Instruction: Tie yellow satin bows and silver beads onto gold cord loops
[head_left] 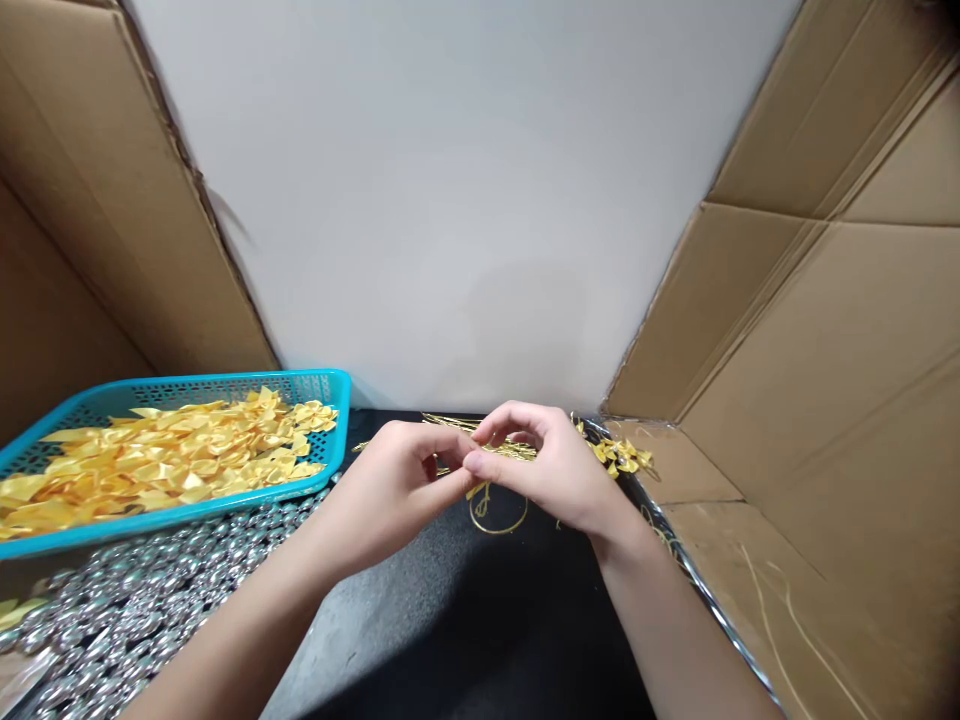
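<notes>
My left hand and my right hand meet above the black tabletop, fingertips pinched together and touching. Between them is a thin gold cord, whose loop curves down below the fingers. The fingers hide the exact spot where the cord is gripped. Behind and partly under the hands lies a bundle of gold cords. Just right of my right hand are yellow ribbon bows with loose gold strands.
A turquoise basket holds many yellow ribbon bows on the left. In front of it spread shiny silver beads. Cardboard panels and a white wall enclose the table. Loose cord strands lie on the right cardboard.
</notes>
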